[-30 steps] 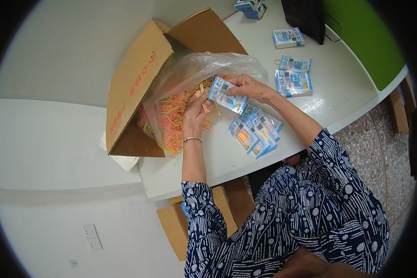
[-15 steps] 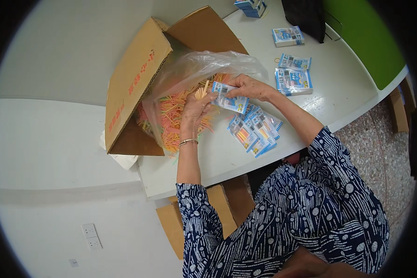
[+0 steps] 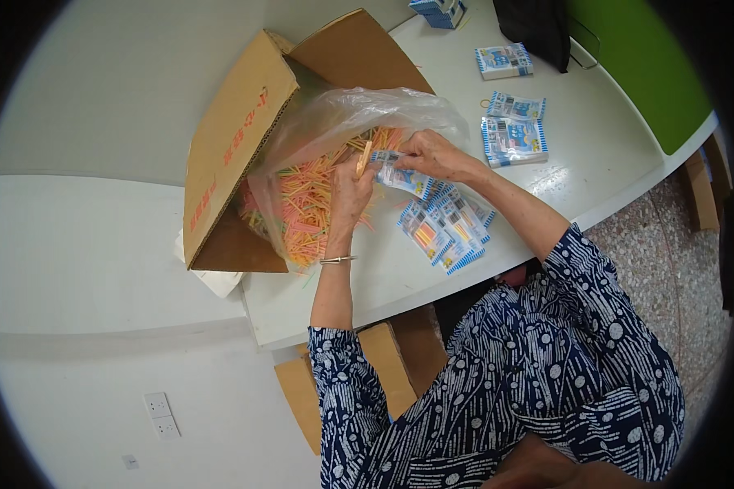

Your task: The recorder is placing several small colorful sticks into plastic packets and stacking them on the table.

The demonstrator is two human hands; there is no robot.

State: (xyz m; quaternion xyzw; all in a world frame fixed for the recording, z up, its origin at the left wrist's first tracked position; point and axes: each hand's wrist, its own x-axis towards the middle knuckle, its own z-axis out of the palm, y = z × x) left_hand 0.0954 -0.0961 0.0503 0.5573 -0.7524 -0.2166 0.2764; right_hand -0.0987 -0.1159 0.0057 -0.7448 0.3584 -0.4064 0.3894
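Observation:
My left hand [image 3: 351, 196] is closed round a small bunch of thin pale-orange sticks [image 3: 364, 155], their ends poking up past the thumb. Its thumb side meets the left edge of a small blue-and-white plastic packet [image 3: 408, 181]. The fingers of my right hand [image 3: 436, 155] pinch that packet at its upper part and partly cover it. Loose pink, yellow and green sticks [image 3: 306, 200] fill a clear plastic bag [image 3: 375, 102] under and beside the left hand. Just below the held packet lies an overlapping pile of packets [image 3: 461, 224], some with sticks showing inside.
The bag lies in an open cardboard box [image 3: 240, 147] tipped on the white table [image 3: 579, 163]. Stacks of flat packets [image 3: 514, 143] and another stack [image 3: 504, 61] sit at the right. A black bag [image 3: 538, 28] hangs near a green panel [image 3: 652, 73].
The packet has tilted and bent between my hands. My left hand has turned more upright, with its sticks now held in a tighter, steeper bunch beside the packet.

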